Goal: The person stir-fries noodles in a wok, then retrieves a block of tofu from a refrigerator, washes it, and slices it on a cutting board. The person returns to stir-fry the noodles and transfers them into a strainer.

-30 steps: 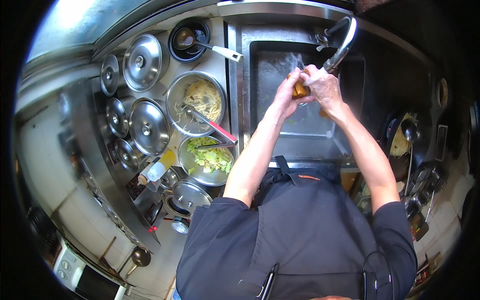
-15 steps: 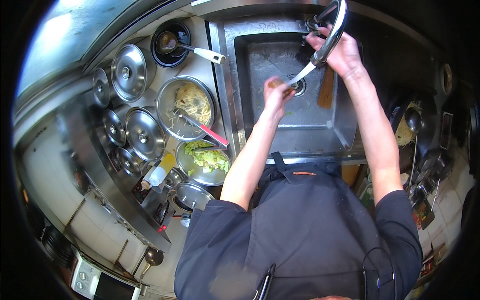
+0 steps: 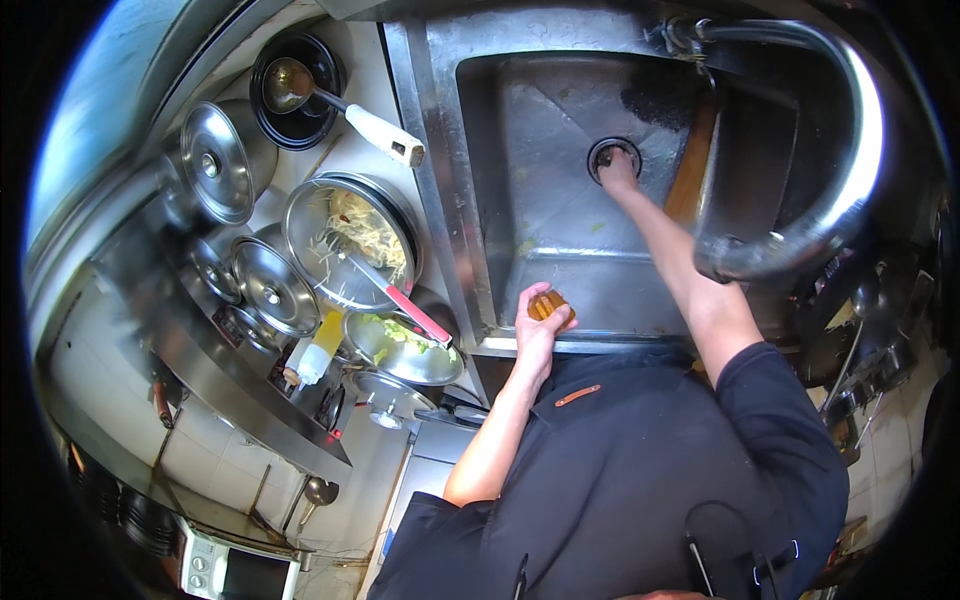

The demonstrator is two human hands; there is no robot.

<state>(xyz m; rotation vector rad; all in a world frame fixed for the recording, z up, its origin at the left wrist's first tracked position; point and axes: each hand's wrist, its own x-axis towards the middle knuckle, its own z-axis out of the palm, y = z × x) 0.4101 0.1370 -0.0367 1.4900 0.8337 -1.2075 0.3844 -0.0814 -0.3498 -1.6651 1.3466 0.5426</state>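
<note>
My left hand [image 3: 533, 335] is wrapped around a ribbed amber cup [image 3: 549, 306] at the sink's near edge. Deeper in, my right hand [image 3: 619, 170] reaches down to the drain [image 3: 598, 152] in the floor of the steel sink [image 3: 545, 215]. Its fingertips are down in the round opening, so what they touch or hold is hidden. A curved chrome faucet [image 3: 865, 120] arches over the right side, above my right forearm. Beside that forearm, a long brown wooden-looking piece [image 3: 694, 165] leans in the sink.
Left of the sink stand a bowl of pale shreds [image 3: 360, 235] with red-handled tongs [image 3: 418, 315], a bowl of chopped greens [image 3: 415, 362] and a white-handled ladle [image 3: 375, 133] across a black bowl [image 3: 300, 125]. Several lidded steel pots [image 3: 215, 165] and a yellow-topped bottle [image 3: 318, 350] lie beyond.
My right hand has left the faucet and gone down to the drain. My left hand has drawn back toward me with the cup. The water stream no longer shows.
</note>
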